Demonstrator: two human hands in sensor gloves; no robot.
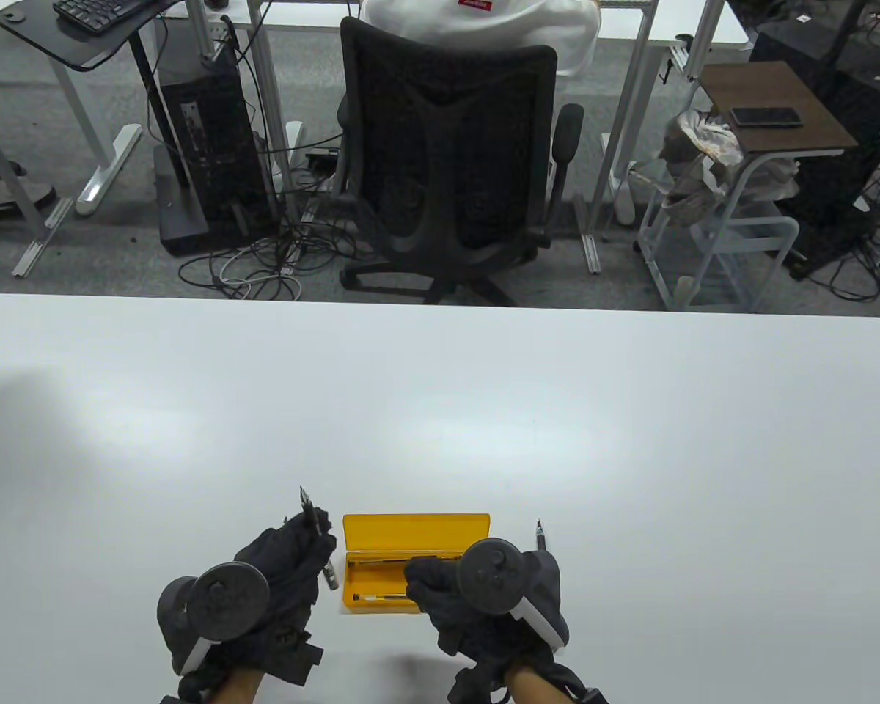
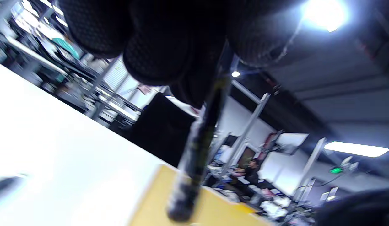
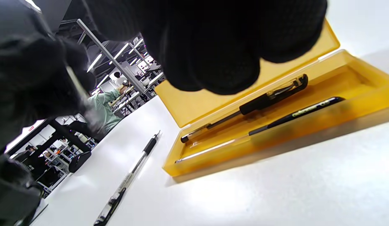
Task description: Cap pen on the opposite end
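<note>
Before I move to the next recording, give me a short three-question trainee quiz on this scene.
1. True or false: the yellow case is open.
2. How many pens lie inside the case?
3. Which hand holds a pen? A) left hand B) right hand C) neither

Key
1. True: its lid stands raised.
2. Two, side by side.
3. A. Another pen lies on the table beside the case.
</note>
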